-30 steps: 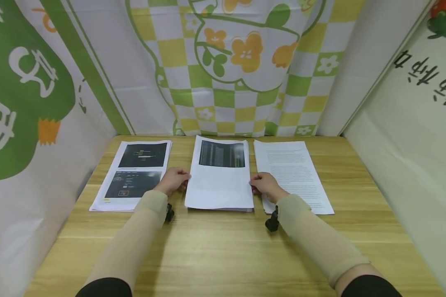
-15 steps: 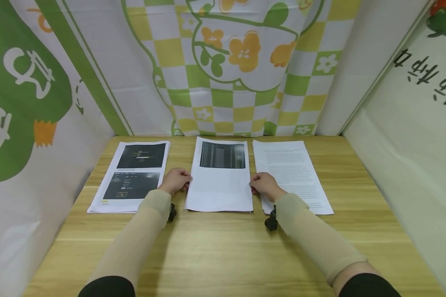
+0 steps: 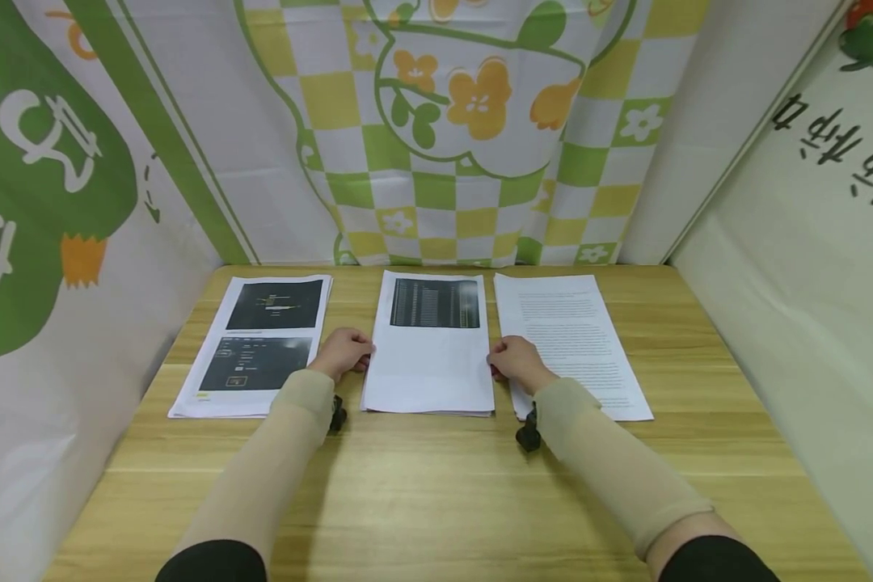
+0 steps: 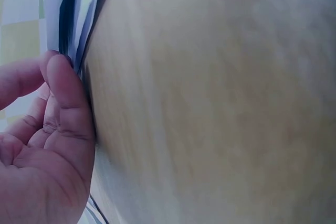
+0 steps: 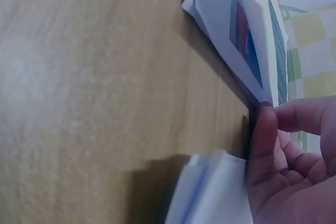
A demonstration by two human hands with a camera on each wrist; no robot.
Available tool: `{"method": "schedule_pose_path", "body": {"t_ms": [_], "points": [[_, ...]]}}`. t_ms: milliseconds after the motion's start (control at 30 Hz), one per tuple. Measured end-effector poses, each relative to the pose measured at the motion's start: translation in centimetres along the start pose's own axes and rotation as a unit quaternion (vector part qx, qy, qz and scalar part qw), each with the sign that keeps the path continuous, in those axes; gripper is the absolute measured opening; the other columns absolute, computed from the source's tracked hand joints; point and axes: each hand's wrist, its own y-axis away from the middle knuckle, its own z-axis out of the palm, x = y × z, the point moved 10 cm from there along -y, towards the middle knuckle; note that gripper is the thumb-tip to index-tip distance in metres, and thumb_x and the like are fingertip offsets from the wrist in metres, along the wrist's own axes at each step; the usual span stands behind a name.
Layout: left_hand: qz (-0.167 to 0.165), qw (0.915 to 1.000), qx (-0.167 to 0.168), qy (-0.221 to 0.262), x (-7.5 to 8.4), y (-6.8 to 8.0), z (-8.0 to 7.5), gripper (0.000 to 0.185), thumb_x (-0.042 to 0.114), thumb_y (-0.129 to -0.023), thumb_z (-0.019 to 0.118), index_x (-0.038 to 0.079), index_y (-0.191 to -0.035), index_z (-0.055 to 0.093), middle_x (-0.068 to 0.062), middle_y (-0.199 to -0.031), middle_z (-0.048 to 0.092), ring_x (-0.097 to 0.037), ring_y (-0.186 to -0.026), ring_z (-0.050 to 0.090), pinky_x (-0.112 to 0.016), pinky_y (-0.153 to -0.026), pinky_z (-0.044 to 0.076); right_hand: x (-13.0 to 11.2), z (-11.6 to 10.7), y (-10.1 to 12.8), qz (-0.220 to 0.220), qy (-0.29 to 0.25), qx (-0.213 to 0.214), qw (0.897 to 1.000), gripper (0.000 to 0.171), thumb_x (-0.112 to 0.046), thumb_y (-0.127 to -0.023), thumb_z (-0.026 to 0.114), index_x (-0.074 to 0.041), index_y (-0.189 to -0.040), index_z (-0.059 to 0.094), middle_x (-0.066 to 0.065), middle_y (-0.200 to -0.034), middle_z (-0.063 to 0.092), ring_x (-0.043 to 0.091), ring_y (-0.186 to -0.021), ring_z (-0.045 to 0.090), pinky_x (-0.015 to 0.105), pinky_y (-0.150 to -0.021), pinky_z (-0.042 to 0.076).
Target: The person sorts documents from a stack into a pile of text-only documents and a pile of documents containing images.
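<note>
While the left hand (image 3: 343,353) pinched the left edge of the middle paper stack (image 3: 432,368), thumb and index finger closed together on its sheets, the right hand (image 3: 518,361) pinched the right edge the same way. The stack was near the middle of the far edge of the tabletop (image 3: 422,493), its sheets gapping apart beside the right fingertips. Toward the far left corner lay the left paper stack (image 3: 262,331), printed with two dark panels; toward the far right corner lay the right paper stack (image 3: 575,323), lined with text and partly hidden by the right hand.
</note>
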Motion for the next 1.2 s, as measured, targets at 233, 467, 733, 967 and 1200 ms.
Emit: {"method": "schedule_pose_path", "body": {"t_ms": [233,467,733,967,1200], "points": [[-0.008,0.9998,0.005,-0.015,0.0,0.2,-0.1,0.02,0.004,-0.101,0.06,-0.009,-0.114,0.064,-0.009,-0.083,0.062,-0.013,-0.068,0.059,-0.022,-0.06,0.053,-0.2,-0.1,0.3,-0.004,0.01,0.006,1.0,0.01,-0.008,-0.098,0.061,0.002,-0.1,0.063,0.009,-0.077,0.067,0.012,-0.06,0.061,0.023,-0.058,0.053],[-0.012,0.9997,0.01,-0.019,-0.1,0.4,-0.2,0.019,0.003,-0.099,0.059,-0.008,-0.114,0.064,-0.011,-0.087,0.062,-0.014,-0.071,0.059,-0.022,-0.061,0.053,-0.1,0.0,0.2,-0.005,0.017,0.009,1.0,0.011,-0.01,-0.098,0.061,0.001,-0.1,0.063,0.009,-0.079,0.067,0.013,-0.061,0.06,0.023,-0.057,0.052],[-0.016,0.9997,0.0,-0.019,-0.1,0.6,-0.1,0.023,0.007,-0.102,0.061,-0.008,-0.119,0.064,-0.011,-0.09,0.064,-0.014,-0.074,0.061,-0.022,-0.062,0.054,-0.3,-0.2,0.3,-0.016,0.019,0.016,1.0,0.011,-0.009,-0.098,0.061,0.002,-0.1,0.064,0.009,-0.076,0.067,0.013,-0.06,0.061,0.023,-0.057,0.052],[-0.018,0.9997,-0.011,-0.01,-0.1,0.9,-0.2,0.03,0.011,-0.102,0.06,-0.01,-0.123,0.063,-0.011,-0.094,0.065,-0.012,-0.074,0.061,-0.02,-0.06,0.054,-0.5,-0.1,0.3,-0.029,0.045,0.006,0.999,0.012,-0.01,-0.099,0.06,0.001,-0.1,0.064,0.008,-0.074,0.066,0.013,-0.06,0.061,0.024,-0.057,0.052],[-0.006,0.9997,-0.025,0.002,-0.1,1.4,-0.7,0.034,0.013,-0.103,0.059,-0.011,-0.127,0.06,-0.01,-0.097,0.064,-0.012,-0.075,0.06,-0.021,-0.061,0.053,-1.3,-0.4,0.6,-0.054,0.077,0.006,0.996,0.011,-0.01,-0.097,0.06,0.0,-0.095,0.064,0.007,-0.072,0.067,0.015,-0.06,0.06,0.025,-0.055,0.048]]}}
